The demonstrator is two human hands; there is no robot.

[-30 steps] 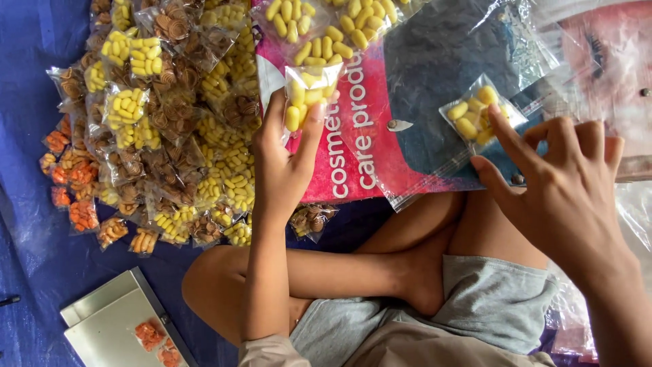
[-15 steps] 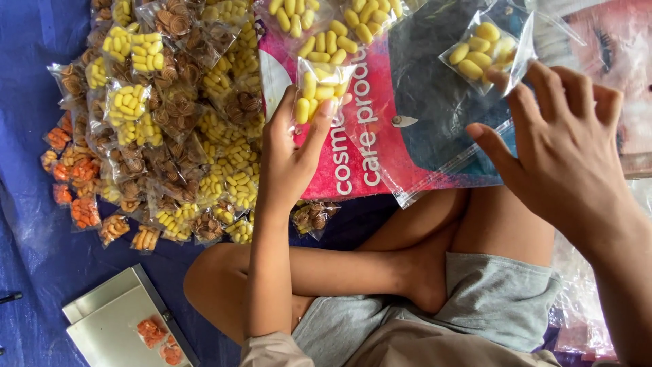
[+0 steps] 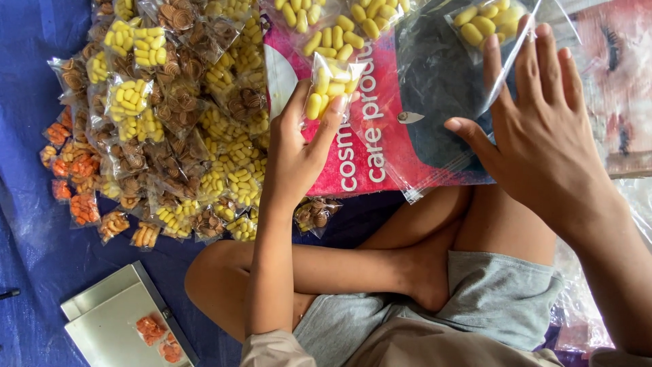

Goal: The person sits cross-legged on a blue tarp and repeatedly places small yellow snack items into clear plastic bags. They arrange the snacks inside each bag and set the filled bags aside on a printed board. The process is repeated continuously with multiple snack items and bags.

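Observation:
My left hand [image 3: 299, 146] reaches up the middle of the view and pinches a small clear packet of yellow snacks [image 3: 329, 85] over a pink printed bag [image 3: 370, 146]. My right hand [image 3: 543, 136] is at the right with its fingers stretched out. Its fingertips hold the edge of another clear packet of yellow snacks [image 3: 485, 20] at the top, above a dark plastic sheet [image 3: 435, 88]. More yellow snack packets [image 3: 319, 27] lie on the pink bag beyond my left hand.
A big heap of small packets [image 3: 170, 136] with yellow, brown and orange snacks covers the blue mat [image 3: 34, 272] at the left. A grey metal tray [image 3: 112, 319] holding orange packets sits at the lower left. My crossed legs [image 3: 380, 258] fill the lower middle.
My right hand has carried its yellow packet upward and away, towards the top edge. My left hand has kept its packet almost in place.

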